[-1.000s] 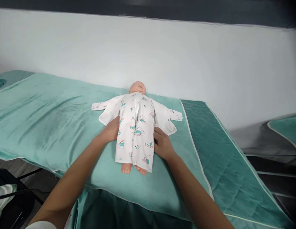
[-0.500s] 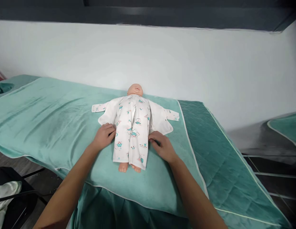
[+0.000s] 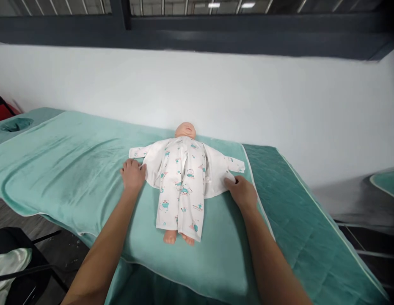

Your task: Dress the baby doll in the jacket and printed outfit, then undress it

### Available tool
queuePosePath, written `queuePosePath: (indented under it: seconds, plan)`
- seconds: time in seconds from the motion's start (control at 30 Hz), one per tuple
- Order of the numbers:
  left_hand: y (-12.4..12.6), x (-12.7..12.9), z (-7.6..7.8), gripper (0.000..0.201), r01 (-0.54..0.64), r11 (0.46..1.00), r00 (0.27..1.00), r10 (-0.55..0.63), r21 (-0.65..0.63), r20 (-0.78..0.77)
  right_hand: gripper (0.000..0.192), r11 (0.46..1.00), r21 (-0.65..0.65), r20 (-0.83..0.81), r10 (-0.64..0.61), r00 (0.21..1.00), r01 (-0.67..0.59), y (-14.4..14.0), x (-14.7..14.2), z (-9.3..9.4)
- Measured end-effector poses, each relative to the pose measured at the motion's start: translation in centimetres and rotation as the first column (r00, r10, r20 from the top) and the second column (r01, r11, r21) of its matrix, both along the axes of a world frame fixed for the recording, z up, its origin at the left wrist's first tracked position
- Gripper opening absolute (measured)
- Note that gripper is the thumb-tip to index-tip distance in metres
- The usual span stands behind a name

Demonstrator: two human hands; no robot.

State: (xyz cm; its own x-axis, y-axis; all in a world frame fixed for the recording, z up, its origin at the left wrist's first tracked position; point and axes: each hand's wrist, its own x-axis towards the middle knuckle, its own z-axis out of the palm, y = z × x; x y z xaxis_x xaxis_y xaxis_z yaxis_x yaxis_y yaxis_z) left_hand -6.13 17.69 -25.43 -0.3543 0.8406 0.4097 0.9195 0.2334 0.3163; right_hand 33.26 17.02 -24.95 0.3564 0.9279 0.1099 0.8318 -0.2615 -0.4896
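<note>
A baby doll (image 3: pixel 185 130) lies on its back with its head toward the wall and bare feet toward me. White printed baby trousers (image 3: pixel 183 186) cover its front from chest to ankles. A white baby shirt (image 3: pixel 216 167) is spread open, its sleeves out to both sides and its side panels turned out flat. My left hand (image 3: pixel 133 174) is closed at the left panel's edge, thumb and finger pinching the cloth. On the other side my right hand (image 3: pixel 243 190) pinches the right panel's outer corner. The doll's arms are hidden in the cloth.
A light green sheet (image 3: pixel 89 169) covers the bed, with a darker quilted cover (image 3: pixel 298 220) at the right. The white wall (image 3: pixel 197 89) stands right behind. A black chair (image 3: pixel 22 254) with pale cloth is at the lower left.
Both hands have moved outward from beside the trousers to the shirt's side panels. The right panel is now pulled out wider. The view has tilted up slightly.
</note>
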Motion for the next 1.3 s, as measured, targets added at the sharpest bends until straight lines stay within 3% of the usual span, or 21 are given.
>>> queuePosePath:
  seconds: [0.1, 0.17, 0.2, 0.3, 0.37, 0.43, 0.5, 0.6, 0.67, 0.73, 0.8, 0.87, 0.97, 1.07, 1.17, 1.3]
  plan:
    - [-0.3, -0.5, -0.2, 0.023, 0.099, 0.994, 0.994, -0.101, 0.043, 0.049, 0.031, 0.963, 0.266, -0.225, 0.106, 0.968, -0.044, -0.4, -2.5, 2.7]
    - [-0.4, -0.8, -0.4, 0.022, 0.125, 0.987, 0.980, -0.138, 0.098, 0.141, 0.029, 0.885, 0.444, -0.247, 0.271, 0.930, -0.140, -1.2, -5.1, 4.8]
    - [-0.4, -0.9, -0.3, 0.022, 0.133, 0.983, 0.962, -0.158, 0.127, 0.221, 0.026, 0.829, 0.491, -0.188, 0.402, 0.896, -0.269, -1.7, -6.5, 5.8]
    - [-0.3, -0.2, 0.7, 0.025, 0.133, 0.969, 0.809, -0.227, 0.207, 0.543, 0.024, 0.657, 0.349, 0.053, 0.698, 0.714, -0.668, -3.0, -10.1, 7.9]
    - [-0.2, 1.2, 2.6, 0.027, 0.158, 0.951, 0.653, -0.302, 0.265, 0.694, 0.024, 0.606, 0.232, 0.088, 0.766, 0.637, -0.761, -3.5, -11.1, 8.5]
    - [-0.3, 3.3, 5.3, 0.027, 0.244, 0.906, 0.526, -0.423, 0.346, 0.738, 0.026, 0.614, 0.202, -0.015, 0.781, 0.624, -0.763, -3.5, -11.0, 8.8]
    - [-0.8, 5.9, 8.1, 0.025, 0.373, 0.833, 0.456, -0.549, 0.409, 0.701, 0.030, 0.624, 0.212, -0.167, 0.782, 0.601, -0.753, -3.0, -10.2, 9.0]
    - [-2.5, 9.2, 11.1, 0.022, 0.663, 0.719, 0.509, -0.638, 0.210, 0.578, 0.033, 0.652, 0.290, -0.283, 0.758, 0.588, -0.701, -1.3, -9.0, 9.1]
    - [-3.5, 10.3, 11.7, 0.017, 0.752, 0.655, 0.558, -0.691, 0.073, 0.461, 0.031, 0.722, 0.363, -0.318, 0.690, 0.650, -0.589, 0.7, -8.7, 9.0]
    - [-3.4, 10.4, 11.6, 0.019, 0.777, 0.628, 0.551, -0.715, 0.048, 0.430, 0.027, 0.799, 0.402, -0.353, 0.586, 0.730, -0.447, 3.3, -9.0, 8.7]
    - [-1.9, 9.9, 11.2, 0.024, 0.755, 0.645, 0.510, -0.691, 0.119, 0.512, 0.025, 0.856, 0.383, -0.356, 0.483, 0.800, -0.347, 6.1, -9.9, 8.4]
    - [1.1, 9.5, 10.9, 0.027, 0.659, 0.721, 0.499, -0.633, 0.216, 0.592, 0.024, 0.894, 0.326, -0.293, 0.406, 0.866, -0.308, 8.8, -11.2, 8.3]
    - [6.8, 9.7, 10.5, 0.023, 0.506, 0.821, 0.598, -0.555, 0.265, 0.578, 0.026, 0.936, 0.215, -0.149, 0.313, 0.938, -0.279, 11.7, -13.0, 8.3]
    - [11.1, 10.9, 10.1, 0.018, 0.517, 0.844, 0.683, -0.507, 0.142, 0.525, 0.025, 0.945, 0.209, -0.084, 0.272, 0.959, -0.250, 13.0, -13.7, 8.1]
    - [12.7, 11.7, 9.7, 0.016, 0.546, 0.835, 0.686, -0.490, 0.065, 0.537, 0.021, 0.935, 0.235, -0.133, 0.303, 0.944, -0.268, 13.3, -13.2, 7.7]
    - [12.5, 11.6, 9.6, 0.013, 0.545, 0.832, 0.629, -0.486, 0.102, 0.608, 0.015, 0.947, 0.178, -0.313, 0.311, 0.897, -0.267, 13.3, -12.2, 7.8]
